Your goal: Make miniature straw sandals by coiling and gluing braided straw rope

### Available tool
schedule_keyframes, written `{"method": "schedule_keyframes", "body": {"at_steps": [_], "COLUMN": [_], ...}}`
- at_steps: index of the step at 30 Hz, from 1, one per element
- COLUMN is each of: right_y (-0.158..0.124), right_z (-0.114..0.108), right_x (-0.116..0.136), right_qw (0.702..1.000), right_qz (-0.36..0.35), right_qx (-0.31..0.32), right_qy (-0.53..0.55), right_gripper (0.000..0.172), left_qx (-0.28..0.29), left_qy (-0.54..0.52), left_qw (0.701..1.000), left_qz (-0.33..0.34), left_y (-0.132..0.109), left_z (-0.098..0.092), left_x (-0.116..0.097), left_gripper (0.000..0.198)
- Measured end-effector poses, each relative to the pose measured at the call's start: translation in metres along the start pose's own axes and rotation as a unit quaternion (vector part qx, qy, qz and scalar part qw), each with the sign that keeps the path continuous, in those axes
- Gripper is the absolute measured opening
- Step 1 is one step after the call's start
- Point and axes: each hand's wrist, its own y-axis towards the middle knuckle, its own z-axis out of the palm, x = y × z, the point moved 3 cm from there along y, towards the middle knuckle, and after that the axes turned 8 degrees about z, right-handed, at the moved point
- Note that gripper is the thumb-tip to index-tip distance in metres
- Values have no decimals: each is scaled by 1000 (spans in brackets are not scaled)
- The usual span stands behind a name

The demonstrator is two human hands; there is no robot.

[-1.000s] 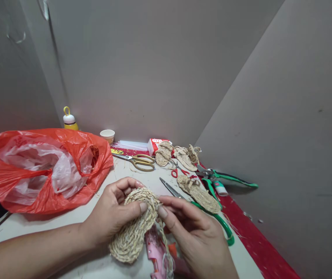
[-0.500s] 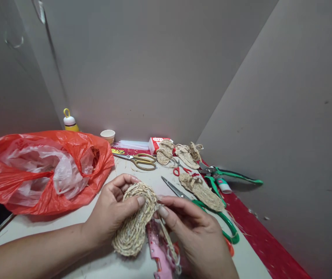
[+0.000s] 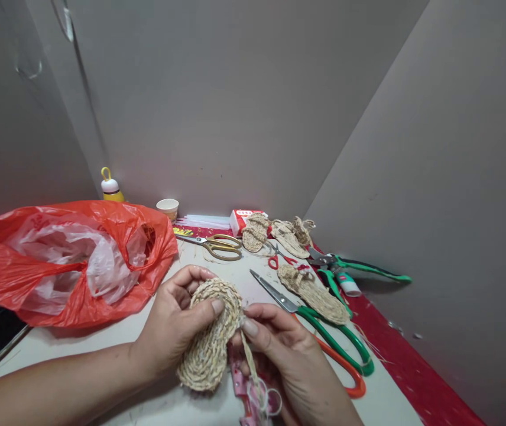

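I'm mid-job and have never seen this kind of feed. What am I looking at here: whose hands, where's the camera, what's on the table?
No machine here: a person works with two bare hands, and the one camera sits on their head, looking forward and down. The left hand grips a woven straw sole; the right hand pinches a braided strand hanging from its edge. Beneath them lies something pink, mostly hidden. On the table lie green-handled scissors, a straw sandal, gold scissors and a red plastic bag; a paper cup stands by the back wall.
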Motion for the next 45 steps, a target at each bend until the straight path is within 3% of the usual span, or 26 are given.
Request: {"method": "schedule_keyframes", "body": {"at_steps": [18, 27, 35, 38, 45], "right_y": [7, 1, 8, 13, 13], "right_z": [-5, 6, -2, -12, -22], "right_x": [-13, -29, -28, -23, -12], "right_qw": [998, 988, 989, 990, 984], "right_qz": [-32, -114, -95, -90, -123], "right_qx": [-30, -89, -84, -72, -102], "right_qy": [-41, -47, -77, -82, -77], "right_gripper": [29, 44, 51, 53, 51], "left_qx": [-46, -106, -41, -37, -107], "left_qy": [-1, 40, 11, 9, 22], "left_qw": [999, 993, 999, 999, 993], "left_qz": [-9, 14, 8, 18, 49], "left_y": [-1, -2, -1, 4, 31], "left_z": [1, 2, 3, 0, -27], "left_x": [1, -3, 0, -2, -1], "left_gripper": [35, 33, 36, 39, 36]}}
